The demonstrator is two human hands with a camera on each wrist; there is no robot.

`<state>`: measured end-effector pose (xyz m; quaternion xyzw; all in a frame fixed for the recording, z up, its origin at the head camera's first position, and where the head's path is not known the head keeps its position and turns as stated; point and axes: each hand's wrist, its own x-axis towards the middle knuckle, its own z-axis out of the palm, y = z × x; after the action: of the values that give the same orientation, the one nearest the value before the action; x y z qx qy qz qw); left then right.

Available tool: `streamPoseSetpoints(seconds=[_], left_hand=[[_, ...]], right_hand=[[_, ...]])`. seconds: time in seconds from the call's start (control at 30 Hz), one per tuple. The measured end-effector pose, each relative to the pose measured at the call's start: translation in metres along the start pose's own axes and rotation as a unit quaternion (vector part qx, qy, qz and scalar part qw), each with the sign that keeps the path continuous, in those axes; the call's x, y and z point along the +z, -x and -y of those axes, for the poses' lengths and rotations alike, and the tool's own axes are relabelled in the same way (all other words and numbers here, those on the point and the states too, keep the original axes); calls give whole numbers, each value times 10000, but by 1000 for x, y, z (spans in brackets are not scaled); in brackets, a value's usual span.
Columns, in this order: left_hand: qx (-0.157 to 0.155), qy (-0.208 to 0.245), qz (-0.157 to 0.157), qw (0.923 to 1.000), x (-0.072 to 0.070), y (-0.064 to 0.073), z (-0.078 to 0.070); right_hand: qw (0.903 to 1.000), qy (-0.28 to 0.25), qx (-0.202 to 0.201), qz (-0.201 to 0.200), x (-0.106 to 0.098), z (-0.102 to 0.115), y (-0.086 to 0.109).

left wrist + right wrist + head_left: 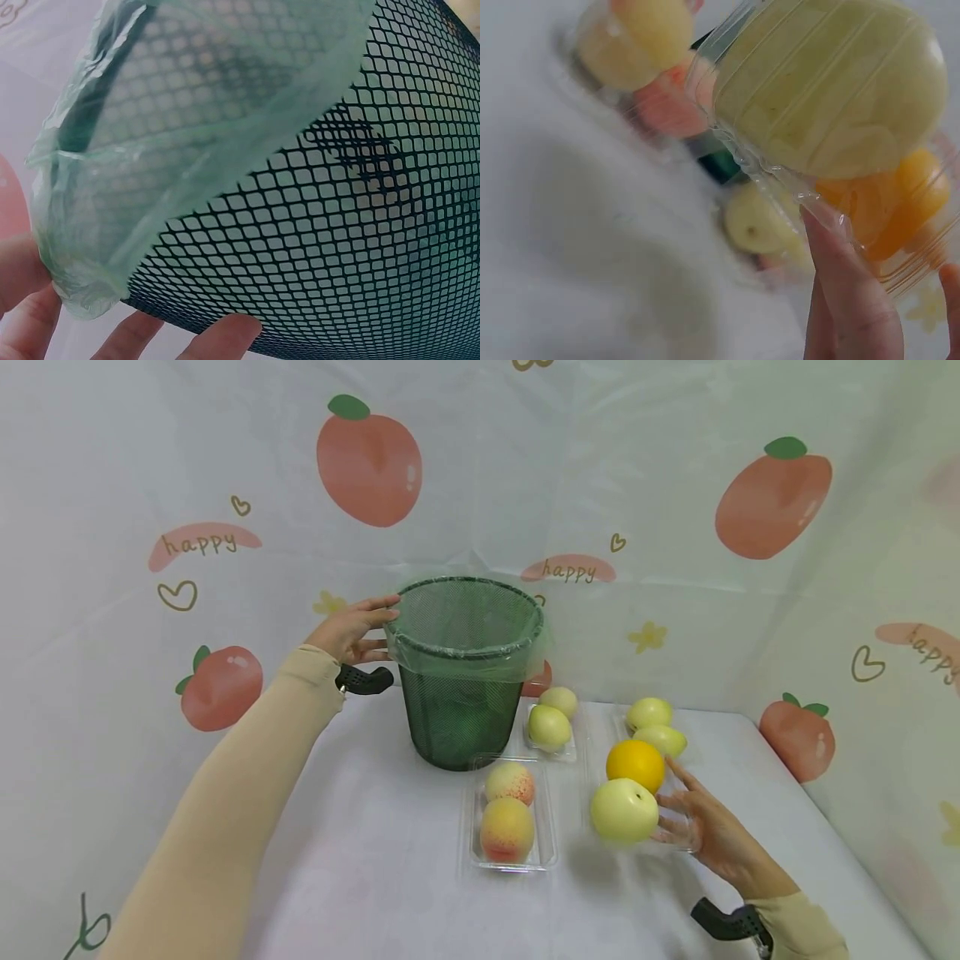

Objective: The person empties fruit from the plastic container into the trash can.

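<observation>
A dark green mesh wastebasket [459, 710] stands upright, lined with a thin green plastic bag [217, 82] folded over its rim. My left hand [358, 628] touches its left side just under the rim, fingers mostly straight against bag and mesh. With my right hand [712, 827] I grip the side of a clear plastic tray [757, 169], tilted and raised over the table. In this tray lie a pale green apple-like fruit [624, 811] and an orange [636, 766]; the right wrist view looks at them through the ribbed plastic.
In front of the wastebasket is a clear tray [551, 852] with two peaches [507, 831]. Behind it, another tray [567, 753] holds two pale green fruits [550, 727]. Two yellow-green fruits [660, 741] lie at the back right. A printed cloth [480, 468] hangs behind the table.
</observation>
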<state>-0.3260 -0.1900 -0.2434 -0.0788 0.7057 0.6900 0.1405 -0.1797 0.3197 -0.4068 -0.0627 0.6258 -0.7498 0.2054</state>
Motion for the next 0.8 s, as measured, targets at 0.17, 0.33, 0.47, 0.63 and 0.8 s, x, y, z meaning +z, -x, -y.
streamPoseSetpoints(seconds=[0.17,0.33,0.47,0.63,0.8], left_hand=[[-46,94,-121,9999,1,-1,0],[-23,67,-82,9999,1,0,0],[40,10,14,10000,1,1,0],[47,23,-44,10000,1,2,0],[27,118,-165,9998,1,2,1]], right_hand=[[9996,78,-158,227,7,25,-5],[9978,-234,-303,541,16,55,-14],[9951,-488,-410,750,23,82,-23],[9960,-459,-350,683,33,121,-37],[9986,-265,-273,376,46,158,-51]])
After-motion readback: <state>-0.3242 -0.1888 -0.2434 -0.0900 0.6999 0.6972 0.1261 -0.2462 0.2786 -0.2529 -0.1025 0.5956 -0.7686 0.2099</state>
